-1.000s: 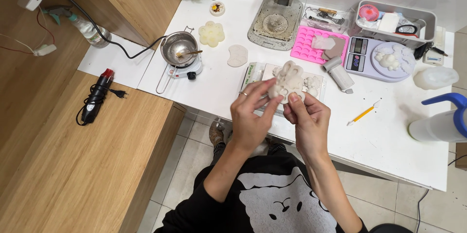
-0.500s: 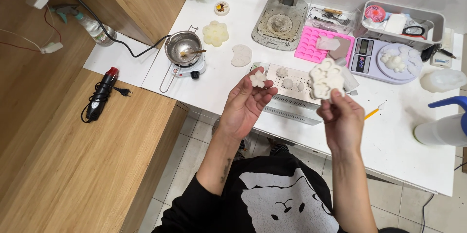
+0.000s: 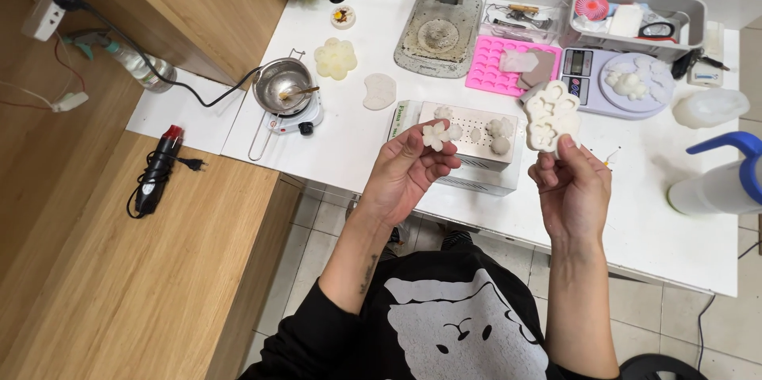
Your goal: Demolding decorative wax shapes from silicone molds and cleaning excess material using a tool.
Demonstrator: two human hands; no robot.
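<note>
A flat rectangular box [image 3: 475, 150] with a green and white printed end panel is lying on the white table [image 3: 349, 142] directly in front of you. The digital kitchen scale [image 3: 615, 86] is sitting at your far right; its small grey display is facing up beside the round platform.

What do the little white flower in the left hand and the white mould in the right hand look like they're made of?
Flower piece: likely wax or soap; matte, opaque white with soft rounded petals. Mould: probably silicone; pale, slightly translucent, thick-walled, with smooth flower-shaped hollows. Neither can be confirmed by look alone.
</note>
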